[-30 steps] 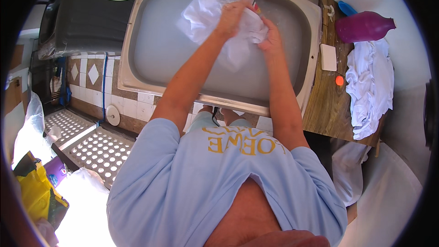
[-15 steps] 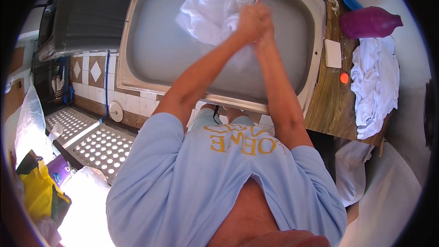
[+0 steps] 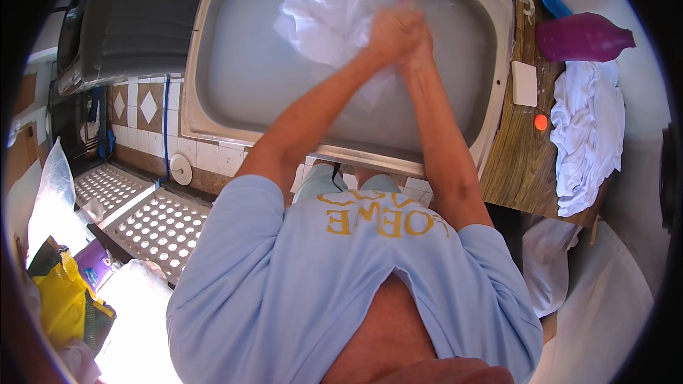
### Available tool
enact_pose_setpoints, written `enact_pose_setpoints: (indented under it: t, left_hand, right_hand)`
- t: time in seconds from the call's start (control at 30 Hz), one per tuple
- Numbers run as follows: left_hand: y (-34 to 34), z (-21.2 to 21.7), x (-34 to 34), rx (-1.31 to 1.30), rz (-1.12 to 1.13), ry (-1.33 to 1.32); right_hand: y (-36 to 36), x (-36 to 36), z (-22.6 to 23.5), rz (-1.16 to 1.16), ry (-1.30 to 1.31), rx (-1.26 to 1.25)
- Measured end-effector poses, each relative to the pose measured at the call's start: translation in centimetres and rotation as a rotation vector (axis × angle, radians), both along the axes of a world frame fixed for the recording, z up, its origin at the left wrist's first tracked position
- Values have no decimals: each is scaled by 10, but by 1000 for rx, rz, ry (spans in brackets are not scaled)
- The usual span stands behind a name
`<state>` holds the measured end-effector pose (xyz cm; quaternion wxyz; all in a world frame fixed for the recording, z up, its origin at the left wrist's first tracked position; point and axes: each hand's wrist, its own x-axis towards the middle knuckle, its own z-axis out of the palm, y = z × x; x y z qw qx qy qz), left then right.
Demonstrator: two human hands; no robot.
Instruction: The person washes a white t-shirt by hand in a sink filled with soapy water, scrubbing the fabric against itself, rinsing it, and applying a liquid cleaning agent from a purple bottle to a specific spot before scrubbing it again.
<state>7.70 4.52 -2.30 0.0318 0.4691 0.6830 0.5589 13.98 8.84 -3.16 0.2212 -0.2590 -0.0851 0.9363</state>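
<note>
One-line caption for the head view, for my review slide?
Both hands, left hand and right hand, scrub a white cloth in a water-filled sink.

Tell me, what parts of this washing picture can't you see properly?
All in the head view:
- The crumpled white cloth in the grey metal sink: its lower part blurs under cloudy water.
- The left hand and right hand are pressed together, so their fingers and grip are hidden.
- The purple plastic bottle: its cap end fades into the dark rim.
- The small orange round thing on the brown wooden shelf: too small to identify.
</note>
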Motion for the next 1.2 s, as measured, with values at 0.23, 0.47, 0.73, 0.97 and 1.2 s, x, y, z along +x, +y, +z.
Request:
enact_pose_setpoints:
  t: [0.23,0.47,0.73,0.97,1.2]
  left_hand:
    - [-19,41,-70,-223,-169,-926]
    - [-7,43,37,148,-265,-121]
    - [13,17,-16,-56,49,-128]
    - [10,-7,-11,-4,-107,-177]
    - [5,11,10,187,-118,255]
  right_hand:
    - [14,3,24,-55,-270,-53]
    - [20,-6,-42,-84,-27,221]
    - [-19,-24,18,-114,258,5]
    - [-3,-5,-6,29,8,-5]
    - [1,-1,-19,-85,113,383]
